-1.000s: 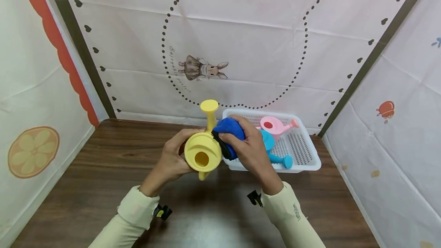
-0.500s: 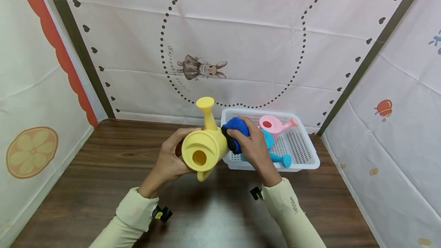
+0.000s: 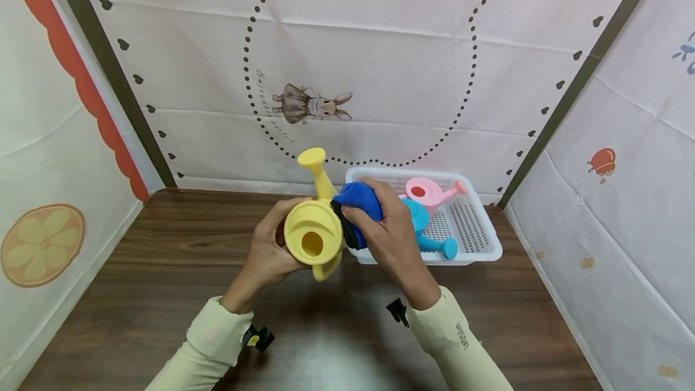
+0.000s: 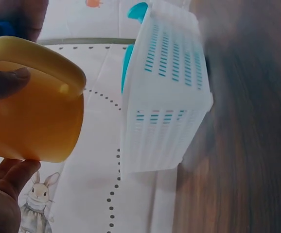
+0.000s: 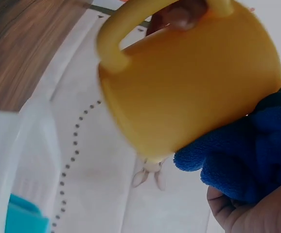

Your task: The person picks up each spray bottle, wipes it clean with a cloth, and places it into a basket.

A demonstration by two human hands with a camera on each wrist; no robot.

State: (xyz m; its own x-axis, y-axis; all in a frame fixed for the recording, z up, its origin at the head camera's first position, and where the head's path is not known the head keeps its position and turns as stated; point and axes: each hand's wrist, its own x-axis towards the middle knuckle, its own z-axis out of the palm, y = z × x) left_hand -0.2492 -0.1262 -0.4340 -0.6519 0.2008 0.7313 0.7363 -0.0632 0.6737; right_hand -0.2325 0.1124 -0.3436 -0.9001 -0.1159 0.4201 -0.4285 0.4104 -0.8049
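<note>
My left hand [image 3: 271,246] grips a yellow toy watering can [image 3: 309,219] from its left side, thumb near the handle in the left wrist view. The can is held above the table with its spout pointing away and its round opening facing me. In my right hand [image 3: 393,234] is a bunched blue cloth [image 3: 361,199] with a dark edge, pressed to the can's right side beside the spout. From the right wrist view, the cloth [image 5: 237,155] lies along the yellow can's body [image 5: 194,77].
A white perforated basket [image 3: 483,231] stands at the back right of the brown wooden table [image 3: 179,258]. It holds a pink watering can [image 3: 426,190] and a blue watering can [image 3: 434,246]. A printed curtain [image 3: 380,77] hangs behind.
The cloth moved right along the can's side, then back left toward the spout. The can turned slightly, its spout swinging a little to the left. Both holds stayed the same.
</note>
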